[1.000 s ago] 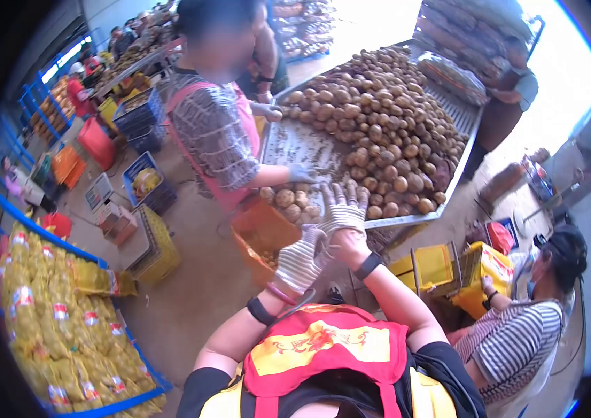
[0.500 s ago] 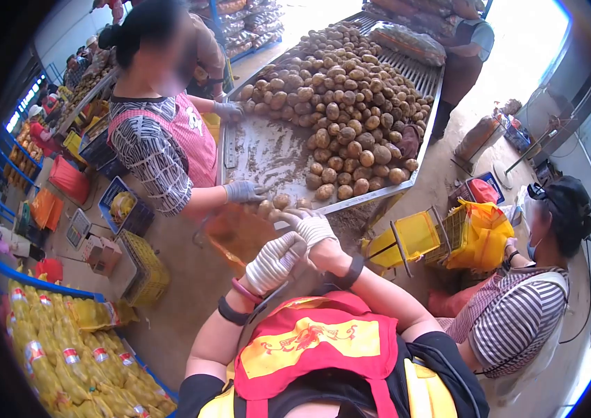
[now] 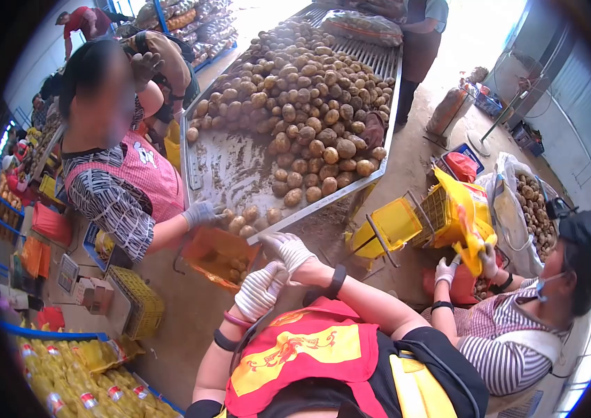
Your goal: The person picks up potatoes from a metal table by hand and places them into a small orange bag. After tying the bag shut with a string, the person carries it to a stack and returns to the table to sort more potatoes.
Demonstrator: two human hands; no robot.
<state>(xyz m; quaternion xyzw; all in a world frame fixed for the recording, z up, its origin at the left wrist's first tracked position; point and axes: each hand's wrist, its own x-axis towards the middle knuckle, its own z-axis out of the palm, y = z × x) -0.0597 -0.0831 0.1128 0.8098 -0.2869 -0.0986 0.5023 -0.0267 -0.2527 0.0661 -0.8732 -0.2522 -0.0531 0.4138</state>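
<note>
My left hand, in a white ribbed glove, is closed with curled fingers beside my right hand; what it grips, if anything, is hidden. My right hand, also gloved, has its fingers stretched toward the near corner of the metal sorting table. A large heap of potatoes covers much of that table, with a few potatoes near its corner. Just left of my hands, an orange-lined container holds some potatoes.
A co-worker in a pink apron stands left, a gloved hand at the potatoes. Another in stripes handles a yellow bag at right. A yellow bin stands below the table. Filled yellow bags lie lower left.
The view has shifted, moving the table left in the picture. The left co-worker has raised one hand toward the head. My hands stay close together; the orange-lined container shows more fully.
</note>
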